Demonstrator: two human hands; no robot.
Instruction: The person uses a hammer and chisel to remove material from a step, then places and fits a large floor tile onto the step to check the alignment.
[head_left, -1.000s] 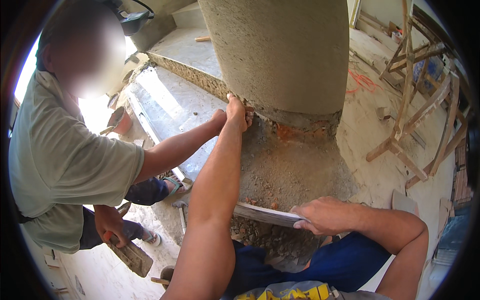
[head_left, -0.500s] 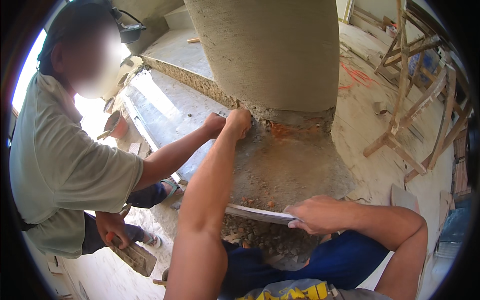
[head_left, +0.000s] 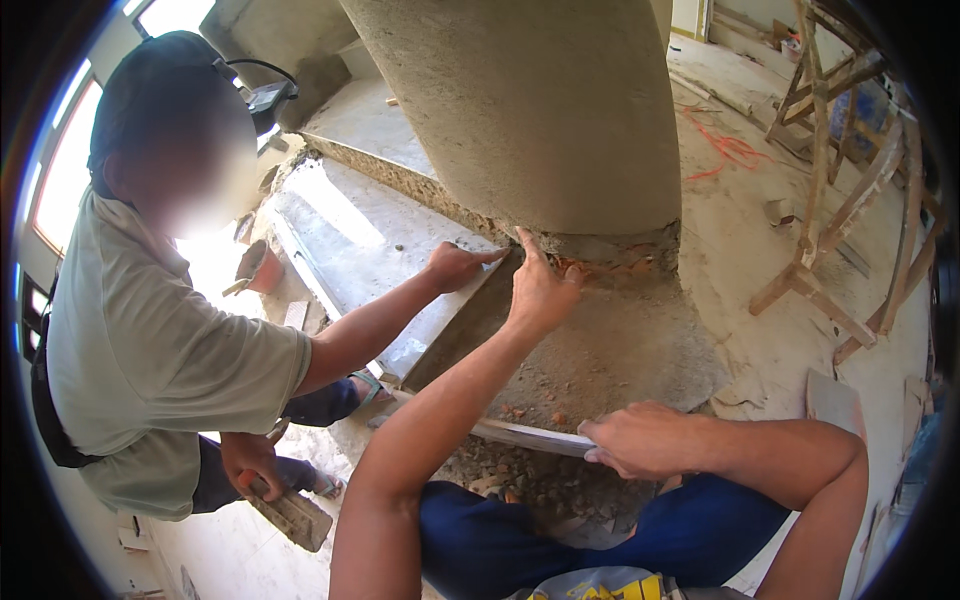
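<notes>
R hand (head_left: 638, 440) gripping lt-gry strip (head_left: 532, 436).

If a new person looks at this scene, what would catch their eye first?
Probably the thick grey column at upper centre, with the person's left hand and a co-worker's pointing hand near its foot. Next, the co-worker at left, holding a dirty trowel low, and the person's right hand gripping a pale strip below the centre.

1 narrow, pale strip (head_left: 535, 437) runs along the near edge of the dusty step (head_left: 640, 360).
</notes>
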